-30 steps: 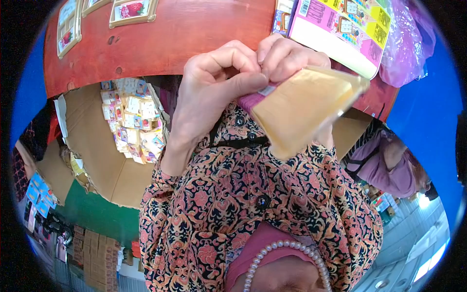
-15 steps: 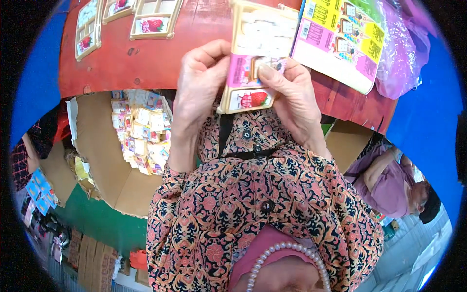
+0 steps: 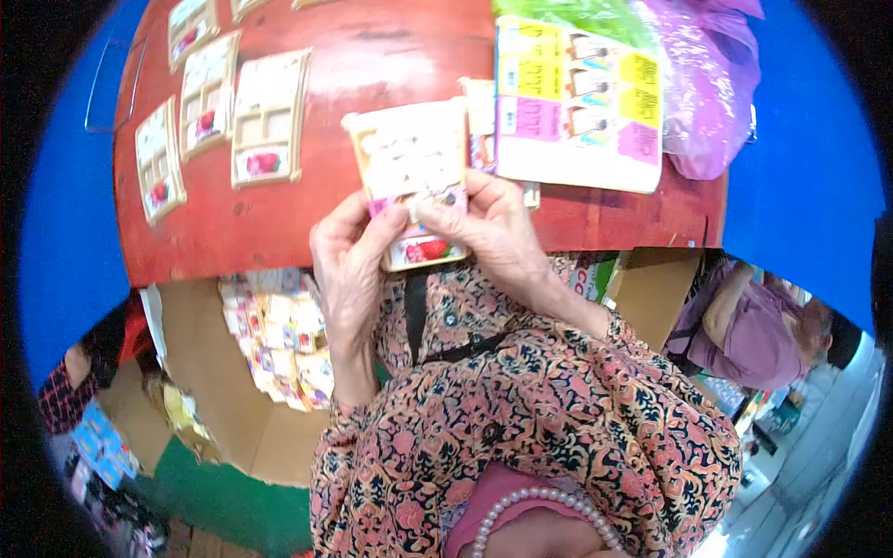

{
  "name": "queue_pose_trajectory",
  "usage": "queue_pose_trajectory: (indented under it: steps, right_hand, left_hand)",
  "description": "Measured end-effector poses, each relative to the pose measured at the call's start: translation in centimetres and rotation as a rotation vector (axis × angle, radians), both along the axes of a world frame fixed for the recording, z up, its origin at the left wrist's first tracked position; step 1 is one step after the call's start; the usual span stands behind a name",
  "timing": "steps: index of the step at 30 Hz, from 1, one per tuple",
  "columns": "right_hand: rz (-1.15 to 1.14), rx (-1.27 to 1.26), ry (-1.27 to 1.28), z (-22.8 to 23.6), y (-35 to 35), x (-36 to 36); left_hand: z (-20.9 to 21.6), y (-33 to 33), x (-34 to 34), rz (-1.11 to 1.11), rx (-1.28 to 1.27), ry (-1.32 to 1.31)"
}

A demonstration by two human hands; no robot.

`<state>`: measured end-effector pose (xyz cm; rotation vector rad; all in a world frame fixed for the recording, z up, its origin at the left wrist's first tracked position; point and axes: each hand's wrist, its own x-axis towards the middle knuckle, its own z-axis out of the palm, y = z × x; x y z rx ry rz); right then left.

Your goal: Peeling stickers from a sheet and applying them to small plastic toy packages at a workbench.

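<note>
Both my hands hold a small pale wooden tray point(image 3: 409, 153) at the table's near edge. White pieces fill its upper part, and a strawberry picture point(image 3: 426, 249) shows at its lower end. A pink printed strip point(image 3: 379, 206) lies across the tray between them. My left hand point(image 3: 349, 251) grips the left side, its thumb on the strip. My right hand point(image 3: 502, 232) grips the right side, with its thumb pressed on the strip near the middle. The fingers beneath the tray are hidden. Just beyond my right hand, another tray point(image 3: 480, 116) is partly covered by printed sheets point(image 3: 577, 172).
Several similar trays point(image 3: 267, 121) lie at the left of the red table point(image 3: 372, 56). A purple plastic bag point(image 3: 707, 102) is at the right. Below the left edge stands a cardboard box point(image 3: 191, 344) with many small printed packs point(image 3: 279, 344). Another person point(image 3: 758, 325) is at the right.
My view has shifted, showing more of the table. The tray is now lower and further left in view. My left thumb has come onto the pink strip beside my right thumb.
</note>
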<state>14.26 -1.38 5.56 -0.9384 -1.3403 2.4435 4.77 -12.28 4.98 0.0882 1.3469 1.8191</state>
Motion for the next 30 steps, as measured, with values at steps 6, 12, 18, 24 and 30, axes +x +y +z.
queue_pose_trajectory:
  steps: [6,12,18,24,30]
  right_hand:
    - [-0.063,-0.083,0.087,0.2,0.5,0.1]
    - [-0.099,0.590,-0.010,1.0,1.3,0.9]
    - [-0.264,1.409,-0.200,3.7,5.7,3.7]
    - [0.121,1.702,-0.519,4.4,7.5,6.6]
    - [0.170,1.870,-0.671,0.0,8.3,7.4]
  left_hand:
    - [0.2,0.1,-0.1,-0.065,0.050,-0.018]
    - [-0.2,0.7,-1.7,0.142,0.067,-0.027]
    - [0.1,3.9,-4.5,0.155,-0.022,0.291]
    - [-2.6,7.1,-6.1,-0.077,-0.090,0.442]
    - [-1.9,7.4,-4.8,-0.058,-0.465,1.117]
